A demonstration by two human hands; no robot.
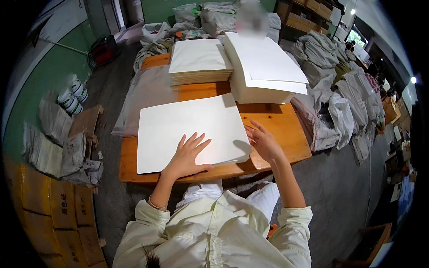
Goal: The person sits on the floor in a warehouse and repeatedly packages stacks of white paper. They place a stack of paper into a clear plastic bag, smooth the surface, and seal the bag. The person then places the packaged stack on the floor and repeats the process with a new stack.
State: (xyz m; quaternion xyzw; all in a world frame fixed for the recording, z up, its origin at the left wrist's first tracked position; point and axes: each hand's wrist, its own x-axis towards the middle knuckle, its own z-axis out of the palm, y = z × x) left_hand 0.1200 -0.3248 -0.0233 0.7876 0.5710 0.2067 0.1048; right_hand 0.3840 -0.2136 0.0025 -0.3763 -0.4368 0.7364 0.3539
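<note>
A low stack of large white paper sheets (pixel 178 125) lies slightly turned near the front of the wooden table. Flat on its top sheet, near the front edge, rests my left hand (pixel 187 156) with fingers spread. My right hand (pixel 262 140) is at the stack's right edge, fingers apart and slightly bent, with nothing seen in it. Whether its fingertips touch the paper I cannot tell. Behind are a neat pile of white sheets (pixel 200 58) and, to its right, a taller white paper stack (pixel 268 62) whose top sheets sit askew and overhang its edge.
Clear plastic sheeting (pixel 149 96) hangs over the left side of the wooden table (pixel 279 127). Bulky pale sacks (pixel 344 94) crowd the right and back. At left stand cardboard boxes (pixel 62 203), wrapped paper bundles (pixel 42 149) and white tubs (pixel 70 102).
</note>
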